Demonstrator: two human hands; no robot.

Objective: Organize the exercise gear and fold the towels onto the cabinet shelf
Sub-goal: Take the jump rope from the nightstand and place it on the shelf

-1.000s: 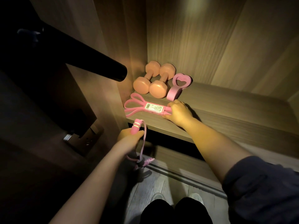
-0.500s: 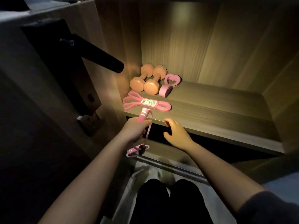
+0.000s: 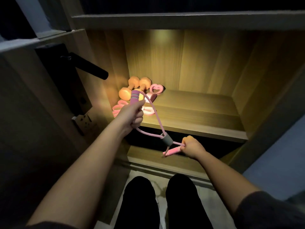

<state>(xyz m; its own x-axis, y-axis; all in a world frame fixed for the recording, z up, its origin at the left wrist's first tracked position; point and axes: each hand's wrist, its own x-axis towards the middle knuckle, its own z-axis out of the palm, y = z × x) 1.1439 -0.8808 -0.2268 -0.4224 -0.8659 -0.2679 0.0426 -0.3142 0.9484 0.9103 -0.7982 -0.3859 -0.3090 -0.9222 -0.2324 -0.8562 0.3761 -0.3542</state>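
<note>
Head: door handle (image 3: 90, 68) left of dumbbells (image 3: 125, 95)

Dark sleeves (image 3: 267, 212), black trousers (image 3: 140, 204)

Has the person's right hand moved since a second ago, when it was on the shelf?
Yes. The right hand has dropped off the shelf to below its front edge, and now grips the pink puller's lower handle.

1 wide-angle head view, forward and down, close upon the cabinet shelf (image 3: 194, 113) and the person's legs (image 3: 140, 204).
</note>
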